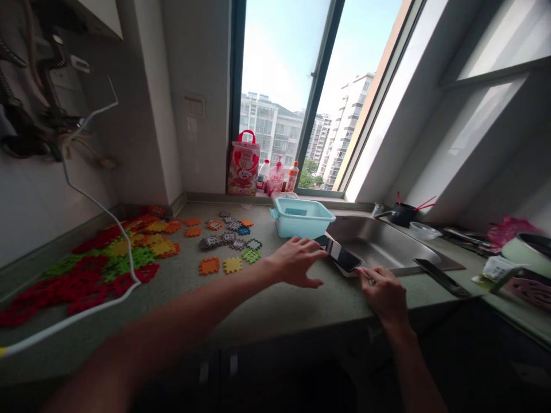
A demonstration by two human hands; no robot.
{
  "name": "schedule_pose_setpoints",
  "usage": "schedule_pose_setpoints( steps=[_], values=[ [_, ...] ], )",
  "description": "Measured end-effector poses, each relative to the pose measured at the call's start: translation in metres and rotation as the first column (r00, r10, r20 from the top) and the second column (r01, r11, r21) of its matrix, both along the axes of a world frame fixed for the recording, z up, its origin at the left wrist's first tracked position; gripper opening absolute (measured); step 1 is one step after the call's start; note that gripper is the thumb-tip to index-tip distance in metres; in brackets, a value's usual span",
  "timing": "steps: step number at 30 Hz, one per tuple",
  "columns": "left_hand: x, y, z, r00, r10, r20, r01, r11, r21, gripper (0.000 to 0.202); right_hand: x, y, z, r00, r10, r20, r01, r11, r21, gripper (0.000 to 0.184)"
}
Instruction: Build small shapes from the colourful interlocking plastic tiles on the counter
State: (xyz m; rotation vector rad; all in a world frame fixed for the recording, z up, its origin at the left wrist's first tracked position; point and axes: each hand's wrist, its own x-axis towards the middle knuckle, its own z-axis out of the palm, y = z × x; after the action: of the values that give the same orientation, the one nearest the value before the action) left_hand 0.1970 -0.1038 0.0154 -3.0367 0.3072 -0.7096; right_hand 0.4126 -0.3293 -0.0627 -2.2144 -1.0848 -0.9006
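foam puzzle tiles (123, 255), teal basket (301, 221), steel sink (374, 235), gift bag (243, 163)

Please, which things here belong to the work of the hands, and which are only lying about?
In use: left hand, right hand, phone between them.

Lying about: blue plastic basket, foam puzzle pieces, steel sink, bottles, red-handled bag.
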Motion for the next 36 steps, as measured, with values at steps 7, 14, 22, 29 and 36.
schedule_pose_setpoints(
  steps=[7, 14, 22, 29, 36],
  values=[
    [0.15, -0.014, -0.034, 0.987, -0.152, 0.054, 0.149, 0.987, 0.054, 0.067, -0.002, -0.001, -0.003, 0.992, -0.004, -0.128, 0.008, 0.999, 0.031, 0.043],
    [0.173, 0.0, -0.04, 0.941, -0.328, 0.08, 0.298, 0.917, 0.265, 0.074, 0.002, -0.002, -0.006, 0.986, 0.049, -0.156, -0.035, 0.995, 0.095, 0.041],
    [0.158, -0.001, -0.046, 0.96, -0.069, 0.271, 0.017, 0.982, 0.19, 0.078, 0.008, -0.003, -0.013, 0.995, 0.062, -0.074, -0.043, 0.971, 0.236, 0.046],
    [0.139, 0.001, -0.038, 0.928, -0.348, 0.133, 0.303, 0.913, 0.274, 0.071, 0.008, 0.001, -0.011, 0.993, 0.051, -0.111, -0.028, 0.98, 0.198, 0.045],
    [0.114, 0.02, -0.03, 0.795, -0.593, -0.124, 0.605, 0.767, 0.212, 0.057, 0.007, 0.002, -0.008, 0.984, 0.067, -0.164, -0.045, 0.99, 0.135, 0.039]
  ],
)
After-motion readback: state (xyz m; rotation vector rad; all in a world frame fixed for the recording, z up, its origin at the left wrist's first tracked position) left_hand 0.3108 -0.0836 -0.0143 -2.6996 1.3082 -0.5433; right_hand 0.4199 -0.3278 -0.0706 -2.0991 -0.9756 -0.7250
